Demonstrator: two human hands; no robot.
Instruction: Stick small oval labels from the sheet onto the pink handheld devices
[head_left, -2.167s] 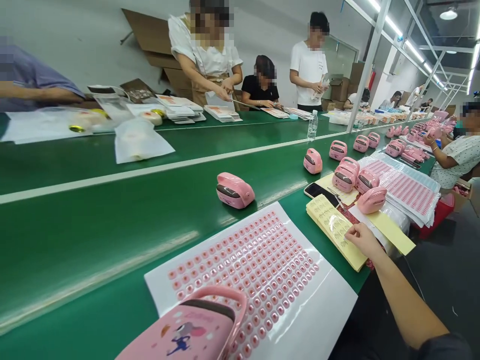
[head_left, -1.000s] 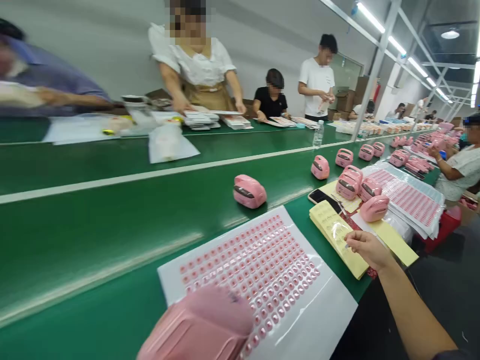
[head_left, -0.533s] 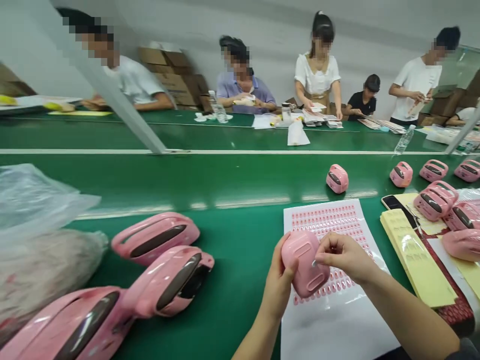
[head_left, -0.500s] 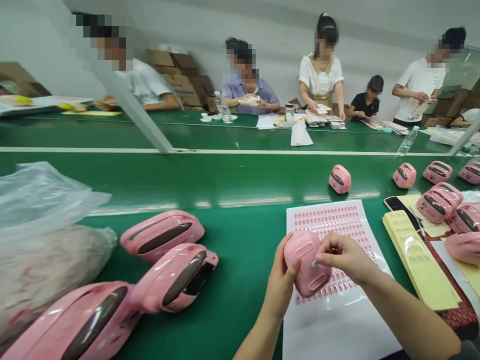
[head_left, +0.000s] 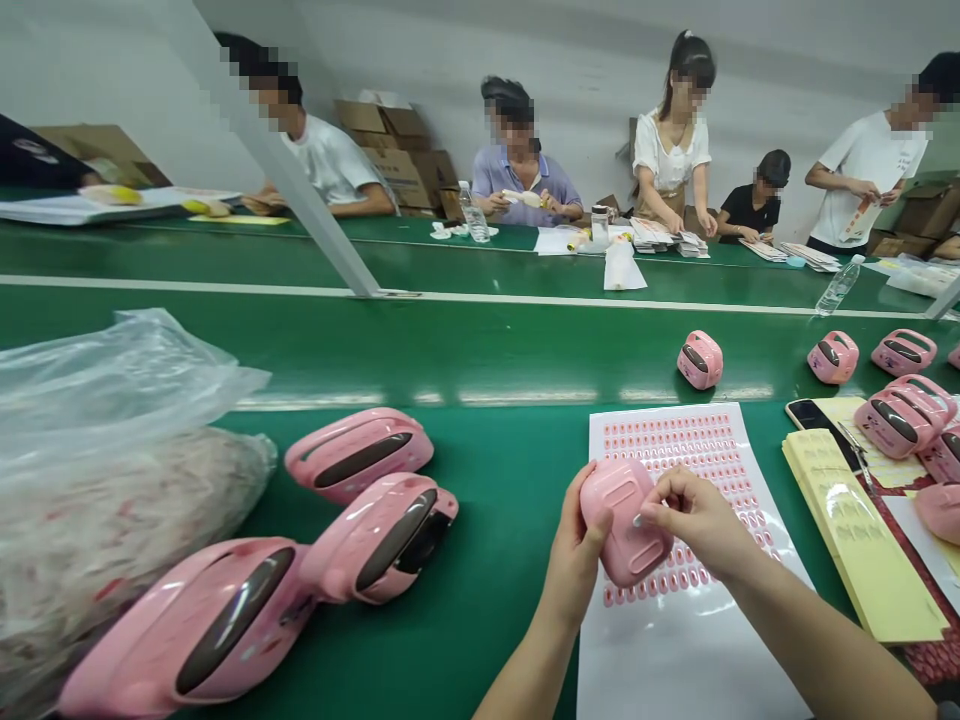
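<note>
1. The left hand [head_left: 576, 560] is clamped around a pink device [head_left: 626, 522], its fingers wrapped up the device's near side and holding it tilted above the sheet [head_left: 675, 655] of small pink stickers.
2. The right hand [head_left: 697, 520] has its fingers drawn together against the device's face, right beside the left hand. A tiny white speck shows at the fingertips [head_left: 651, 515], too small to identify.
3. The device and both hands block the lower middle of the sheet, hiding the stickers beneath them. The sheet lies on the green surface [head_left: 495, 640].
4. Left of the sheet stand three more devices: [head_left: 358, 453], [head_left: 382, 537] and [head_left: 184, 628]. Beyond them, a plastic bag [head_left: 112, 400] lies against them, holding a blurred, pale mass.
5. Right of the sheet lie a stack of yellow sheets [head_left: 859, 545], a phone [head_left: 814, 415] and a cluster of devices [head_left: 904, 418].
6. Just beyond the sheet, a lone device [head_left: 700, 360] sits on the surface, and a pale line [head_left: 525, 298] runs across behind it.
7. Farther beyond the sheet, co-workers [head_left: 521, 160] sit and stand along a second stretch of surface, handling papers. A slanted post [head_left: 300, 170] crosses part of that view.
</note>
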